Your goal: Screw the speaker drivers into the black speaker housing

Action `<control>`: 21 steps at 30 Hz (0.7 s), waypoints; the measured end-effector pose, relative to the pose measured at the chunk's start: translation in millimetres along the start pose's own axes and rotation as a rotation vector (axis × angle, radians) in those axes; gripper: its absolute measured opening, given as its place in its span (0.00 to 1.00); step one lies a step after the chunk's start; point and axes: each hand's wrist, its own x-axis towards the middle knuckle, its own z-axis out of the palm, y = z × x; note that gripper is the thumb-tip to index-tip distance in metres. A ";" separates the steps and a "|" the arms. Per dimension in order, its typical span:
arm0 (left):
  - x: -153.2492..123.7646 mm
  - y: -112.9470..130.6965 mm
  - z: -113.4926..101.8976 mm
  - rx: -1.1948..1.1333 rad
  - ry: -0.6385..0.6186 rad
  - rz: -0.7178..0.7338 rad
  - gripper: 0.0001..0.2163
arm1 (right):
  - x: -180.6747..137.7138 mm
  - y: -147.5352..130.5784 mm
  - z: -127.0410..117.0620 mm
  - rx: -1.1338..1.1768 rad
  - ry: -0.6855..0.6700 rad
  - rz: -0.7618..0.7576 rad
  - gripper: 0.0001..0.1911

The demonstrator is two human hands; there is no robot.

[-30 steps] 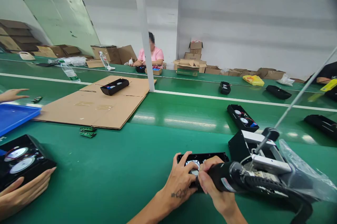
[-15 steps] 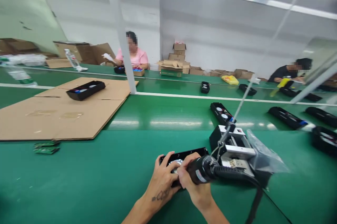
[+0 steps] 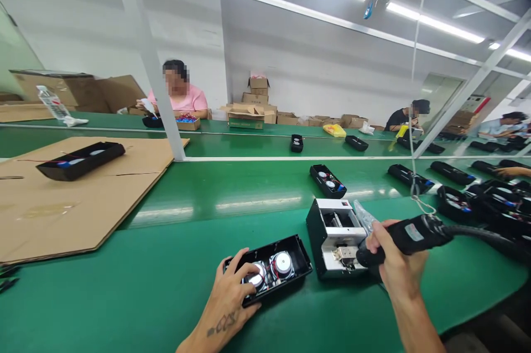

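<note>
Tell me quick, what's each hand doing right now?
Left hand: open, fingers spread on the black speaker housing, steadying it.
Right hand: closed around the electric screwdriver, its tip at the screw feeder box.

Counts along the green line

Two hands of the wearer show: left hand point(image 3: 232, 300) at 6 o'clock, right hand point(image 3: 394, 264) at 4 o'clock. One power screwdriver point(image 3: 409, 234). One white-and-black screw feeder box point(image 3: 335, 237). One open speaker case with two round drivers point(image 3: 269, 270) under the left hand; one more on the cardboard sheet point(image 3: 78, 160) at 9 o'clock; one at centre point(image 3: 327, 180). Toward 3 o'clock lie at least eight more black cases, too crowded to count exactly. Three other people sit at 10, 2 and 3 o'clock. One plastic bottle point(image 3: 52, 104).
</note>
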 end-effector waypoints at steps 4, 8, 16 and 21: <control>1.0 -1.4 -3.4 -0.010 -0.037 0.014 0.07 | -0.3 18.5 -0.9 -0.034 -0.056 0.030 0.18; 0.3 4.2 -2.9 0.009 -0.035 -0.039 0.09 | -2.2 24.2 -3.2 -0.039 -0.128 0.070 0.19; 14.1 12.9 -19.0 0.002 -0.126 -0.010 0.15 | -31.3 4.6 -16.7 0.024 -0.320 0.278 0.17; 34.9 38.8 -29.9 0.000 -0.212 -0.024 0.21 | -53.3 -9.7 -9.1 0.212 -0.348 0.237 0.09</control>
